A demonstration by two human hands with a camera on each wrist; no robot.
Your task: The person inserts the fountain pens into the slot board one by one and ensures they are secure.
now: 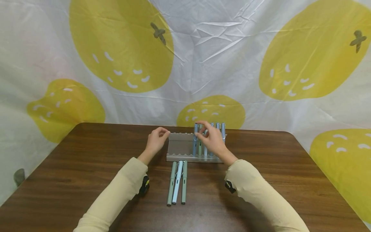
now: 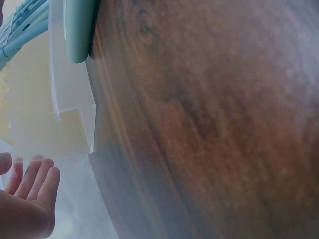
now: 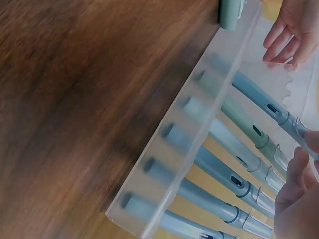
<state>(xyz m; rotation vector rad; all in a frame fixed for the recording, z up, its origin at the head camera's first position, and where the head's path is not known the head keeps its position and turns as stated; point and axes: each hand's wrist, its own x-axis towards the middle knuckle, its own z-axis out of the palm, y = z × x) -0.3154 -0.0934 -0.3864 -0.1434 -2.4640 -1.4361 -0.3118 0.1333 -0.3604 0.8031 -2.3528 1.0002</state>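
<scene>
A clear pen rack (image 1: 178, 146) with notched edges stands on the table. My right hand (image 1: 213, 140) pinches the upper part of a blue pen (image 3: 261, 99), whose lower end sits in the rack's front ledge. To its right, several blue, pale blue and green pens (image 3: 214, 167) lean in neighbouring notches, partly hidden by that hand in the head view. At the rack's upper left corner, the thumb and index finger of my left hand (image 1: 156, 140) pinch the edge. In front of the rack lie two green pens (image 1: 184, 185) with a pale blue pen (image 1: 177, 183) between them.
The brown wooden table (image 1: 87, 167) extends to both sides of the rack. Behind its far edge hangs a white cloth (image 1: 185, 74) with large yellow fruit prints. The loose pens lie close to the rack's front ledge, between the forearms.
</scene>
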